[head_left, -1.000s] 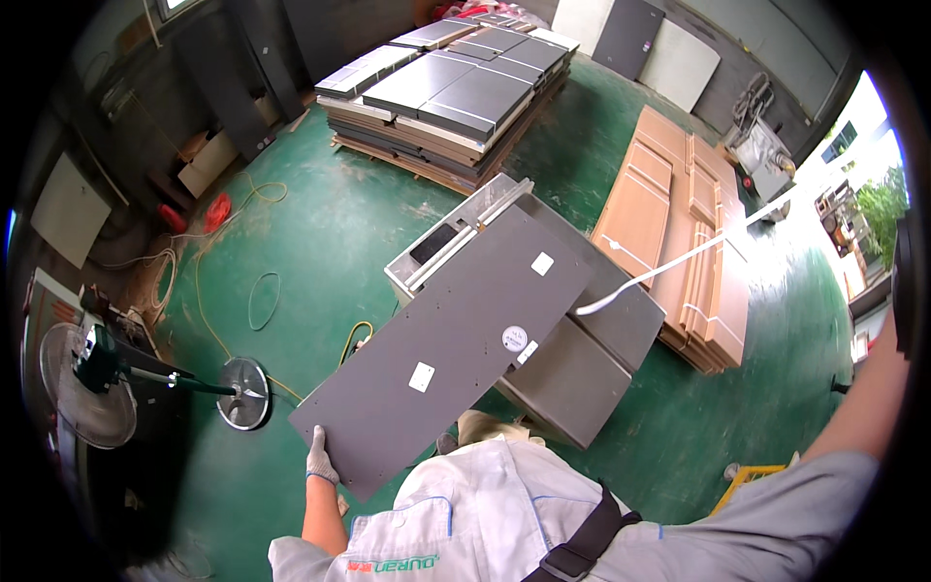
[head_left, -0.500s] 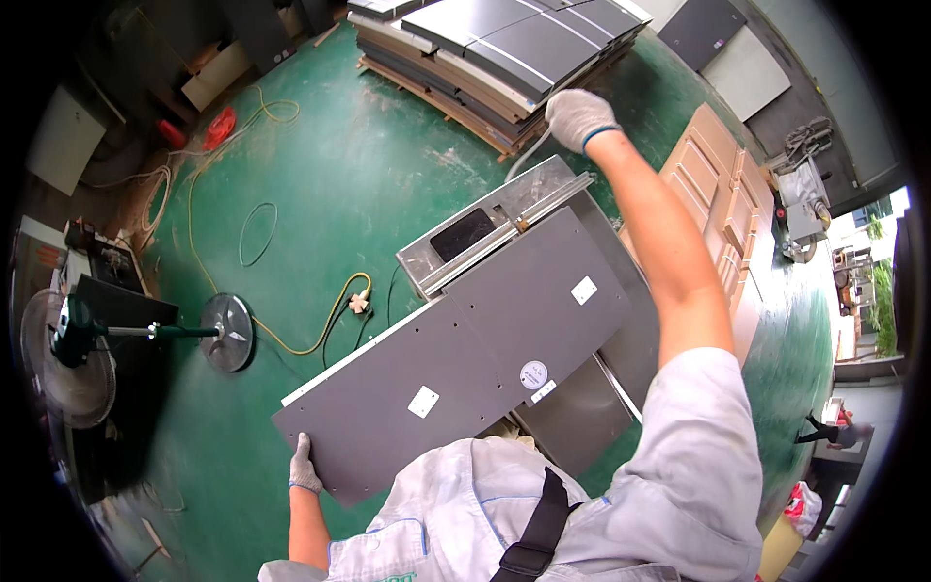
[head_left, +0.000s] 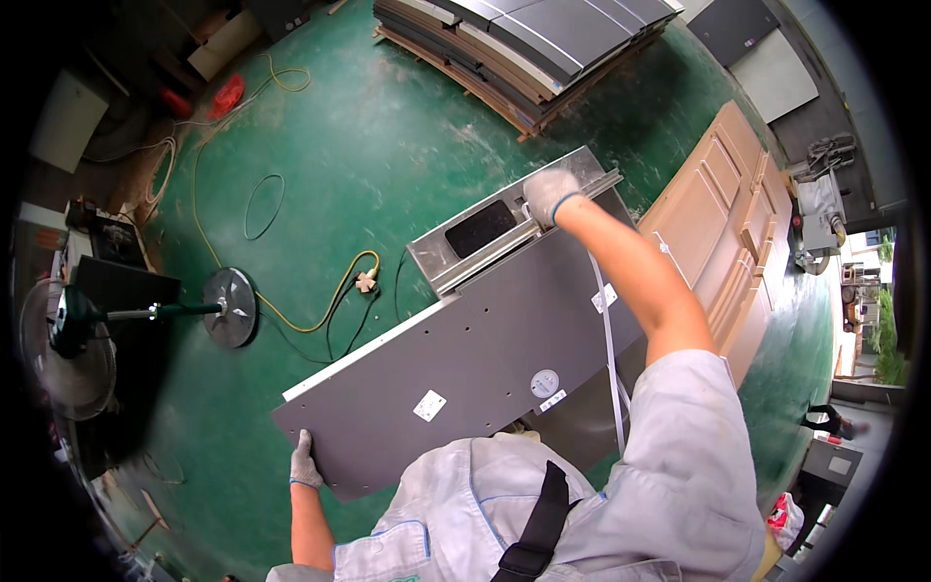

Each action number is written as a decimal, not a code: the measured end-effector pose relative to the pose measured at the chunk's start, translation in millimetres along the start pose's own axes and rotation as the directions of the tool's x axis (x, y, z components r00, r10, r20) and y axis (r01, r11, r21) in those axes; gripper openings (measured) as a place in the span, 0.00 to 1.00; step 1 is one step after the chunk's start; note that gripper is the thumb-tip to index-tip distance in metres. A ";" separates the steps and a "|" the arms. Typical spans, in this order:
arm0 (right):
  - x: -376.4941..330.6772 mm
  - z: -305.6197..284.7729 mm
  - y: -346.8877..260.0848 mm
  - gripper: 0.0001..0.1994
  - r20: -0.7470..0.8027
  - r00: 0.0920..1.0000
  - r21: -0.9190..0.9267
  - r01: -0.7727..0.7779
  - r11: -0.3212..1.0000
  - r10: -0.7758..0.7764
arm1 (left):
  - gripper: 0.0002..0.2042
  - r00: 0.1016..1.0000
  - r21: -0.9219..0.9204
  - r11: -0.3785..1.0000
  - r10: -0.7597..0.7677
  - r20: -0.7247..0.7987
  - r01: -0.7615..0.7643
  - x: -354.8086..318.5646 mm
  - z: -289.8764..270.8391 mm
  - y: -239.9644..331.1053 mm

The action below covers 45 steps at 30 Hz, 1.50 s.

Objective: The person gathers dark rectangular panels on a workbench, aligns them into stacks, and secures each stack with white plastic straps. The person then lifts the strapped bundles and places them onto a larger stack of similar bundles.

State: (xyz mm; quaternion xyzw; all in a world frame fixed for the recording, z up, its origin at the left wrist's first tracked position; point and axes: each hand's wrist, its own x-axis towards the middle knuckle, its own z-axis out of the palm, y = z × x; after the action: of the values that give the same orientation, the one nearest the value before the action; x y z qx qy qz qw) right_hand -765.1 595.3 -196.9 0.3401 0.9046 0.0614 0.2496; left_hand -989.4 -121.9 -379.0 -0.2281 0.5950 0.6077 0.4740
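Observation:
A long dark grey panel (head_left: 388, 407) with drilled holes and white labels lies across a metal strapping machine (head_left: 504, 218) with a black inset on its top. At the panel's near left corner, my left hand (head_left: 305, 461), gloved, grips the edge, thumb on top and fingers hidden below. My right hand (head_left: 553, 194), also gloved and slightly blurred, is closed over the machine's metal rail. A bit of white packing strap shows at its fingers. That white packing strap (head_left: 609, 349) also runs over the panel's right part, down toward my body.
A pallet stack of grey boards (head_left: 543, 48) stands at the far side. Wooden door panels (head_left: 718, 213) lie to the right. On the left are a standing fan (head_left: 73, 335) with a round base (head_left: 230, 307) and a yellow cable (head_left: 320, 325) on the green floor (head_left: 330, 175).
My right hand has come down and nearer, from beside the board stack to the machine's rail. The strap now crosses over the panel. My left hand stays on the corner.

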 end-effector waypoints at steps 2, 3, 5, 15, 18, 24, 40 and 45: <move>-20.1 18.3 -3.3 0.12 0.031 0.999 0.029 0.012 1.000 -0.013 | 0.29 1.000 0.001 1.000 0.008 0.019 -0.008 -2.4 3.0 3.3; -30.5 21.4 -2.4 0.12 0.018 1.000 0.066 -0.011 0.998 0.010 | 0.29 1.000 -0.002 1.000 0.001 0.026 -0.001 -6.1 8.7 5.1; -46.2 18.5 3.8 0.12 -0.005 0.997 0.103 -0.073 0.992 0.074 | 0.29 0.998 -0.006 1.000 -0.007 0.055 0.007 -11.5 12.2 7.0; -170.6 -18.8 83.6 0.12 -0.511 0.802 0.334 -0.148 0.931 0.310 | 0.34 0.993 0.039 0.999 0.025 0.114 -0.030 -15.3 13.7 7.5; -222.2 -19.2 94.0 0.12 -0.553 0.756 0.382 -0.144 0.913 0.350 | 0.36 1.000 0.102 0.995 -0.024 0.019 0.022 -42.2 36.4 17.1; -315.9 20.1 106.9 0.14 -0.634 0.608 0.513 -0.131 0.848 0.478 | 0.38 0.980 0.164 0.980 0.077 0.185 -0.108 -17.9 13.8 6.4; -447.9 298.8 -37.4 0.15 -0.116 0.666 0.855 -0.310 0.415 0.737 | 0.41 0.965 0.343 0.936 -0.014 0.261 -0.080 10.1 -6.9 10.8; -472.5 335.8 -99.2 0.16 0.054 0.743 0.858 -0.376 0.350 0.667 | 0.42 0.971 0.356 0.930 0.006 0.240 -0.093 -2.7 1.2 4.7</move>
State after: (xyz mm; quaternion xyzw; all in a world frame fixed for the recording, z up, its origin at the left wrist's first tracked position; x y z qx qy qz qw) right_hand -353.2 194.9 -322.6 0.6745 0.6873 -0.2421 -0.1185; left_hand -991.8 -120.8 -374.2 -0.0477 0.6428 0.5211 0.5595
